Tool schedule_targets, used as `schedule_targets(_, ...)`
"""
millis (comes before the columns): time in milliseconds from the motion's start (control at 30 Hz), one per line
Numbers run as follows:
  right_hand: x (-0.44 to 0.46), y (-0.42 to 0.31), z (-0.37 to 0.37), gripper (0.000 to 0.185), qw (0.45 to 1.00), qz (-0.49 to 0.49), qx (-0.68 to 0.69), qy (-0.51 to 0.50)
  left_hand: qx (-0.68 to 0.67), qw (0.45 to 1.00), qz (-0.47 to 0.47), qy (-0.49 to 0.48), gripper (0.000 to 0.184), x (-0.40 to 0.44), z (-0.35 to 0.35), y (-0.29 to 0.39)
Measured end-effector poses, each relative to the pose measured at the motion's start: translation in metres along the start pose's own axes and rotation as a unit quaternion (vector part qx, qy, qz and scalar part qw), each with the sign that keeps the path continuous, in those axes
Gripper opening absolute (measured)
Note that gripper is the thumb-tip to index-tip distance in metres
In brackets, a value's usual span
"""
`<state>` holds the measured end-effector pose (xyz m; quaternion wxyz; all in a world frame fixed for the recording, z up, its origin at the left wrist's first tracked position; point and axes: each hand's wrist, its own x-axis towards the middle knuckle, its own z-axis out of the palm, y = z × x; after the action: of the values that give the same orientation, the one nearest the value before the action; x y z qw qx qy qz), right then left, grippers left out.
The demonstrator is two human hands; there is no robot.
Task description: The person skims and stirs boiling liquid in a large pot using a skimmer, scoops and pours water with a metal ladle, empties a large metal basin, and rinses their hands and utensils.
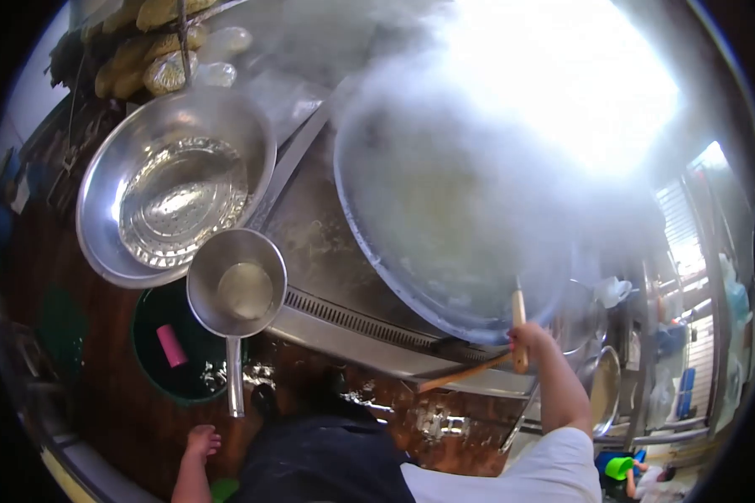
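My right hand (528, 337) is closed round the light wooden handle (519, 314) of a utensil at the near rim of a large round pot (377, 267). A short metal shaft shows above the handle; steam and liquid hide the working end. Close to this hand, a brown wooden stick (466, 372) slants down from the pot's edge. My left hand (203, 441) hangs low at the left, empty, its fingers loosely bent. Above it is a metal saucepan (236, 281) with a little cloudy liquid, its handle (234, 377) pointing toward me.
A wide steel basin (101, 197) holding clear liquid stands at the left. Below it, a dark green tub (155, 369) contains a pink cylinder (171, 345). Thick steam (512, 159) covers the pot's far side. Wet brown floor (445, 423) lies below. Another person (646, 482) is at lower right.
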<state>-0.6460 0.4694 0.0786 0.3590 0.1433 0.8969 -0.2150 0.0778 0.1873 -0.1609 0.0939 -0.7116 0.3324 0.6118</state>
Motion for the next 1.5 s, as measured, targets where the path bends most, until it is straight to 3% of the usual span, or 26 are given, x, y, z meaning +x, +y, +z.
schedule_targets(200, -0.076, 0.005, 0.048, 0.017, 0.969, 0.009, 0.139, -0.203, 0.008, 0.999, -0.034, -0.042, 0.029, 0.018, 0.015, -0.035)
schedule_targets(400, -0.147, -0.009, 0.093, 0.018, 0.817, 0.029, 0.367, -0.444, 0.040, 0.997, -0.046, -0.054, 0.032, 0.064, -0.034, -0.050)
schedule_targets(467, -0.180, -0.005, 0.106, 0.018, 0.771, 0.025, 0.421, -0.477, 0.040, 0.997, -0.041, -0.048, 0.033, 0.080, -0.054, -0.045)
schedule_targets(533, -0.204, 0.003, 0.123, 0.022, 0.774, -0.028, 0.424, -0.470, 0.056, 0.998, -0.019, -0.036, 0.031, 0.085, -0.066, -0.026)
schedule_targets(600, -0.233, 0.010, 0.143, 0.026, 0.815, -0.100, 0.397, -0.411, 0.072, 0.997, 0.007, -0.035, 0.031, 0.091, -0.079, -0.010)
schedule_targets(667, -0.245, 0.023, 0.177, 0.036, 0.879, -0.182, 0.319, -0.303, 0.060, 0.997, 0.030, -0.040, 0.030, 0.102, -0.084, -0.002)
schedule_targets(800, -0.229, 0.056, 0.254, 0.032, 0.912, -0.252, 0.281, -0.159, 0.027, 0.996, 0.059, -0.067, 0.028, 0.080, -0.072, 0.026)
schedule_targets(933, -0.227, 0.068, 0.284, 0.030, 0.899, -0.389, 0.201, -0.003, 0.097, 0.991, 0.066, -0.064, 0.027, 0.079, -0.068, 0.029)
schedule_targets(967, -0.236, 0.067, 0.281, 0.031, 0.908, -0.364, 0.204, -0.018, 0.095, 0.992, 0.056, -0.066, 0.028, 0.078, -0.069, 0.026)
schedule_targets(1067, -0.173, 0.088, 0.288, 0.032, 0.849, -0.511, 0.095, 0.098, 0.114, 0.990, 0.025, -0.077, 0.032, 0.088, -0.078, 0.017)
schedule_targets(1167, -0.180, 0.075, 0.274, 0.028, 0.828, -0.521, 0.034, 0.204, 0.150, 0.984, 0.007, -0.091, 0.041, 0.103, -0.081, 0.013)
schedule_targets(1267, -0.191, 0.061, 0.241, 0.033, 0.913, -0.376, 0.141, 0.072, 0.150, 0.986, -0.003, -0.079, 0.042, 0.112, -0.085, 0.005)
schedule_targets(1333, -0.176, 0.053, 0.211, 0.029, 0.872, -0.418, 0.250, 0.048, 0.157, 0.984, 0.001, -0.083, 0.042, 0.114, -0.083, 0.007)
schedule_targets(1400, -0.154, 0.046, 0.172, 0.027, 0.858, -0.436, 0.250, 0.105, 0.141, 0.988, 0.002, -0.064, 0.033, 0.119, -0.074, 0.011)
schedule_targets(1467, -0.148, 0.037, 0.128, 0.025, 0.902, -0.344, 0.227, 0.130, 0.126, 0.990, -0.005, -0.061, 0.030, 0.120, -0.061, 0.021)
schedule_targets(1500, -0.142, 0.033, 0.109, 0.024, 0.889, -0.334, 0.287, 0.125, 0.119, 0.991, -0.013, -0.066, 0.030, 0.117, -0.054, 0.028)
